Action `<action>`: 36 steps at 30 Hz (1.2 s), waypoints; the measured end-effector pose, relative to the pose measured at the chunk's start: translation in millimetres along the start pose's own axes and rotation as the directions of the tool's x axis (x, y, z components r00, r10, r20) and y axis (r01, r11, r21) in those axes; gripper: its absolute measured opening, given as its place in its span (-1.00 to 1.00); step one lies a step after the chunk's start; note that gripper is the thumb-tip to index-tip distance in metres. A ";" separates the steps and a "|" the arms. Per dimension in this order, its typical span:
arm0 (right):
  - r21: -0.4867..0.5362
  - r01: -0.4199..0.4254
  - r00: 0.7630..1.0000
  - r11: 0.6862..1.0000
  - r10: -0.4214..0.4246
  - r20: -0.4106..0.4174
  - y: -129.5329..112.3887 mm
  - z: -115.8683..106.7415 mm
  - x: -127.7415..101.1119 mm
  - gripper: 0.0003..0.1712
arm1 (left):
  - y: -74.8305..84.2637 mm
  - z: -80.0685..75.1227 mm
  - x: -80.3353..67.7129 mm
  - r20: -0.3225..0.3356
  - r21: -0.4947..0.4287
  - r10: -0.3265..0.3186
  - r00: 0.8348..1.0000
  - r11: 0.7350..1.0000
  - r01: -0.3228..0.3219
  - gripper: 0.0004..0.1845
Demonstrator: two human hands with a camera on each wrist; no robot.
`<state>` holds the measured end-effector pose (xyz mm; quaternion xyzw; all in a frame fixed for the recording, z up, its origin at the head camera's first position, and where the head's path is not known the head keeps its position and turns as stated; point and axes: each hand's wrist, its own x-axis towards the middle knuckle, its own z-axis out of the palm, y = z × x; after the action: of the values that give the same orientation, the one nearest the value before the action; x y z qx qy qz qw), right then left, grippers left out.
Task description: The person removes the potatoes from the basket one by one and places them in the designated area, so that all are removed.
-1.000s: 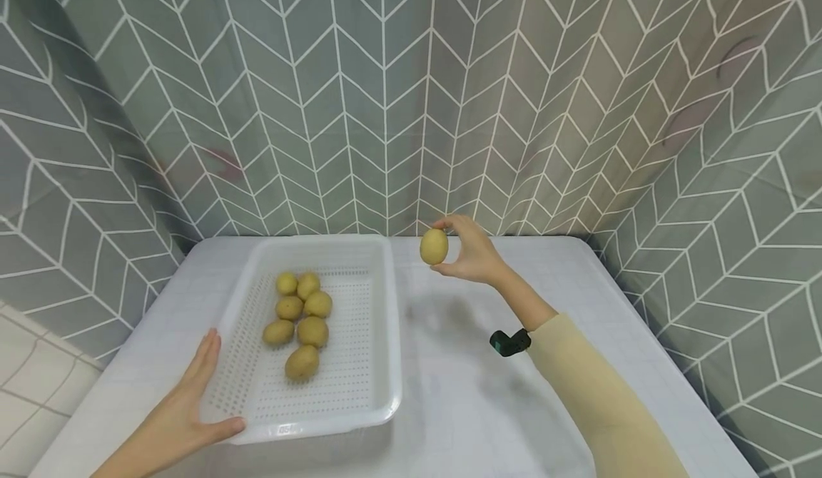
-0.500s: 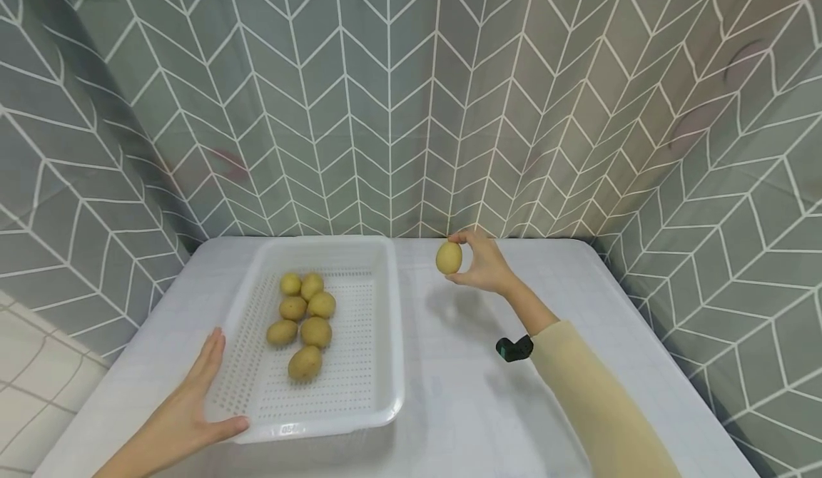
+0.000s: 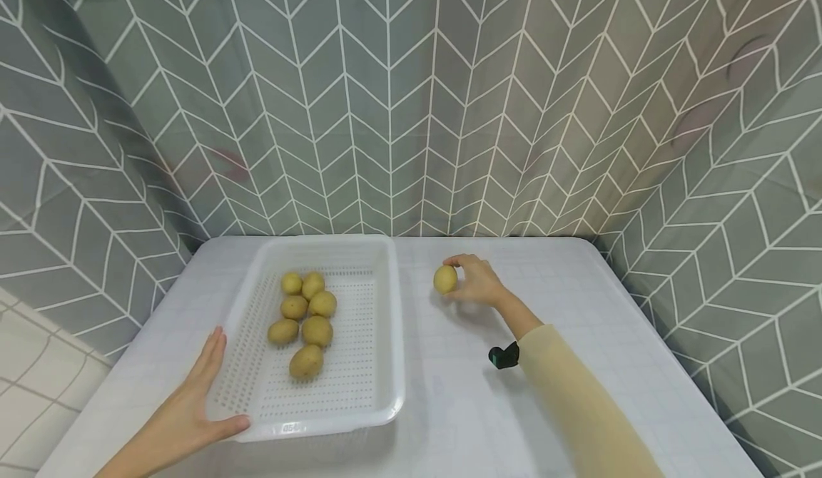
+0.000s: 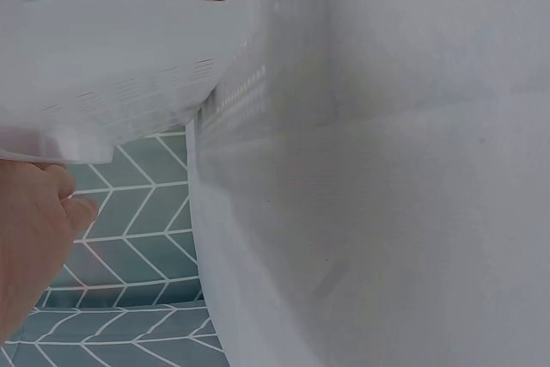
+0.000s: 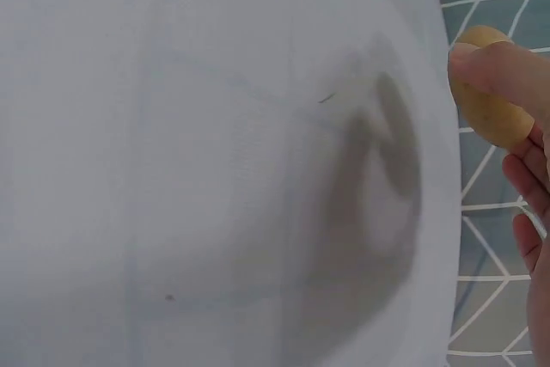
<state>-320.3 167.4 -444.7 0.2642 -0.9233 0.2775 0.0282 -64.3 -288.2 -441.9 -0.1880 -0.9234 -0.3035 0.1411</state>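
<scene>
From the head view, the right hand (image 3: 477,283) curls round a potato (image 3: 445,279), held low over the table (image 3: 578,321). The left hand (image 3: 193,399) lies flat, fingers straight, against the near left corner of the white basket (image 3: 379,349), where seven potatoes (image 3: 305,321) sit ahead of its fingertips.

At the left wrist, the hand (image 4: 30,238) shows relaxed fingers under the basket (image 4: 112,58) rim.

At the right wrist, fingers (image 5: 503,66) pinch the potato (image 5: 490,109) above the table (image 5: 215,169).

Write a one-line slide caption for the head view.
Right hand holds a small yellow potato low over the white table; left hand rests on the white perforated plastic basket of potatoes.
</scene>
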 end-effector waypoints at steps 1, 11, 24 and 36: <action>-0.008 -0.004 1.000 1.000 0.004 0.012 1.3 2.3 -0.2 -0.23 | 0.3 0.2 0.0 0.002 -0.005 -0.005 1.000 1.000 0.005 0.40; -0.068 -0.100 0.989 0.993 0.106 0.105 8.0 15.0 0.6 -0.24 | 2.7 0.9 1.6 0.004 -0.026 -0.016 1.000 1.000 0.016 0.41; -0.076 -0.073 0.977 0.994 0.087 0.193 14.8 11.9 2.2 -0.14 | -0.3 1.7 2.1 0.007 -0.055 -0.028 1.000 0.998 0.028 0.41; 0.005 -0.102 0.988 0.995 0.101 0.113 10.2 -0.4 -4.2 0.02 | 0.8 0.4 0.7 -0.006 -0.029 -0.007 1.000 1.000 0.007 0.41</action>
<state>-321.9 176.8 -450.3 0.2322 -0.9341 0.2682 -0.0397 -64.6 -287.1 -441.6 -0.1858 -0.9191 -0.3180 0.1400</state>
